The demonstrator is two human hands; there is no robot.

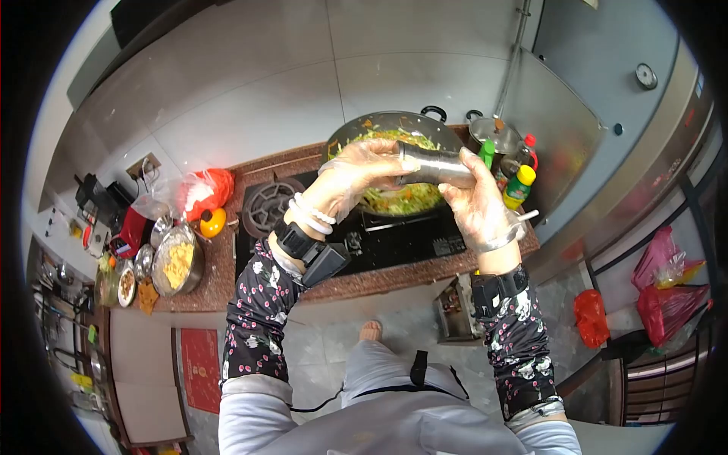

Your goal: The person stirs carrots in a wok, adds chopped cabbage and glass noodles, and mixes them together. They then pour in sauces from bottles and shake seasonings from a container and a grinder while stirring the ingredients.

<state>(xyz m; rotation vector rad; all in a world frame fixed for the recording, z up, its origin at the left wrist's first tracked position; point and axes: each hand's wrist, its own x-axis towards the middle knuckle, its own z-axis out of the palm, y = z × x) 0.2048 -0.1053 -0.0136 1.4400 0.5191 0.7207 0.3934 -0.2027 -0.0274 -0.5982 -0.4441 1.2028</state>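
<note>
A shiny steel pepper grinder (437,167) with a dark collar lies sideways between my two hands, above the wok. My left hand (360,171), in a clear plastic glove, is closed around its left end. Its right end is in the grip of my right hand (479,197), gloved the same way, with thumb and fingers on opposite sides. Below, the large wok (379,119) holds shredded green and orange vegetables (403,203). The grinder and my hands hide the middle of the wok.
The wok stands on a black gas stove (387,254); another burner (273,206) is at left. Right of it are a lidded pot (485,133) and several bottles (519,186). A bowl of yellow pieces (199,271) sits left. Below, a drawer (455,315) stands out.
</note>
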